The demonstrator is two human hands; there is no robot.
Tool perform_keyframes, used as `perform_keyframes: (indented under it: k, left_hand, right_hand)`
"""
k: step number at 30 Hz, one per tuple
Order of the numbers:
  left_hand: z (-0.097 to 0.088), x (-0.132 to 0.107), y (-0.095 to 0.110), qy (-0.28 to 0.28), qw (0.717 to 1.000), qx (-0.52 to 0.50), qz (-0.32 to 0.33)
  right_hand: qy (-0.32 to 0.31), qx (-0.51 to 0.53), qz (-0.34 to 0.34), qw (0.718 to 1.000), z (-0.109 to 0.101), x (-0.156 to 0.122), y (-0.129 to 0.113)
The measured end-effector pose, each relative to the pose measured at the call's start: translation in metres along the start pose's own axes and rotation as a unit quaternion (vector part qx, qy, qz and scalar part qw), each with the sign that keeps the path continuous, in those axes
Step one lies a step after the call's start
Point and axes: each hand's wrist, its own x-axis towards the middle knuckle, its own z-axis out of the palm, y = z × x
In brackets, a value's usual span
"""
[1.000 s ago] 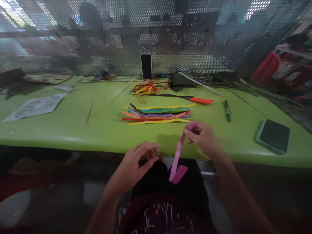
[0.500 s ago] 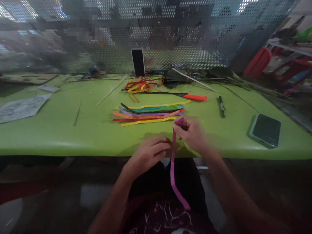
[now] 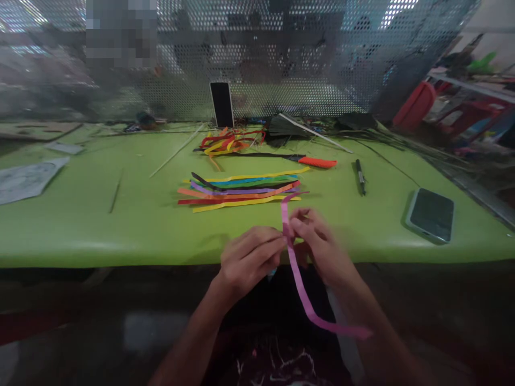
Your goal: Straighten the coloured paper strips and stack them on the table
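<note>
A long pink strip [image 3: 300, 284], seemingly paper or ribbon, runs between my two hands at the table's front edge. My left hand [image 3: 251, 257] pinches it from the left with thumb and fingertips. My right hand [image 3: 319, 241] has its curled fingers closed at the strip's right edge; the exact contact of those fingertips is partly hidden. The strip's upper end bends right over the table, and its lower part hangs over my lap, curving right toward my forearm. Just beyond lies a row of coloured strips [image 3: 241, 192] in yellow, blue, green, black, purple, orange and red.
An orange-handled knife [image 3: 317, 162] lies behind the row, beside a tangle of strips [image 3: 231, 142]. A pen [image 3: 360, 177] and a phone [image 3: 431, 214] rest at right. Another phone-like device [image 3: 222, 104] stands against the perforated metal screen [image 3: 306, 64]. Paper [image 3: 30, 179] lies at left.
My right hand has come down and nearer to me. My left hand now pinches the pink strip; its upper end has come free and its lower end has swung right.
</note>
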Motion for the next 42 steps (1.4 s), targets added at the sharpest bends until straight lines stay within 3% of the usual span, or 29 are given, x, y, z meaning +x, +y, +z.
perform_keyframes:
  k: [6,17,22,42]
  left_hand:
    - [0.007,0.000,0.003,0.040,0.999,0.015,0.009]
    - [0.014,0.005,0.009,0.085,0.995,0.011,-0.043]
    - [0.014,0.000,0.007,0.069,0.996,0.015,-0.046]
    - [0.020,0.003,0.008,0.098,0.992,0.027,-0.072]
  right_hand:
    - [-0.066,-0.033,-0.007,0.997,0.005,-0.022,-0.006]
    - [-0.013,0.070,-0.073,0.995,0.018,-0.017,0.015]
    - [-0.014,0.066,-0.079,0.995,0.016,-0.016,0.019]
    - [-0.002,0.015,-0.092,0.996,0.013,-0.012,0.032]
